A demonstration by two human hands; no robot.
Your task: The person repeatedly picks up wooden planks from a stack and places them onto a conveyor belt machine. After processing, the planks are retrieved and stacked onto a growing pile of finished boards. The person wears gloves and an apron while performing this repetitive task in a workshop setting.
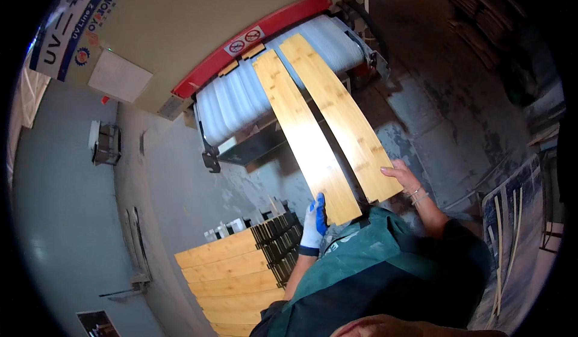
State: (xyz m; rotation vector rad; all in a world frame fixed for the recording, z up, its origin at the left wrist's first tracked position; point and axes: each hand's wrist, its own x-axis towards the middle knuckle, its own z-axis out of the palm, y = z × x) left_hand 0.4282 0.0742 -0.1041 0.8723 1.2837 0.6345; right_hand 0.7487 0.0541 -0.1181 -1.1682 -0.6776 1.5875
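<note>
Two long bamboo-coloured floor planks stretch away from me, side by side with a narrow dark gap between them. My left hand (315, 221), in a white and blue work glove, grips the outer edge of the left plank (307, 144) near its close end. Bare and with a bracelet at the wrist, my right hand (402, 176) is closed on the outer edge of the right plank (343, 117), thumb on top. The far ends of both planks lie over the pale ribbed conveyor belt (235, 105). Fingers under the planks are hidden.
A red guard bar (205, 69) spans the machine's mouth, with ends of other planks beneath it. Stacked planks (232, 271) with dark edges stand at lower left. Thin wooden strips (498, 247) lean on a board at right. A green apron (367, 247) covers my front.
</note>
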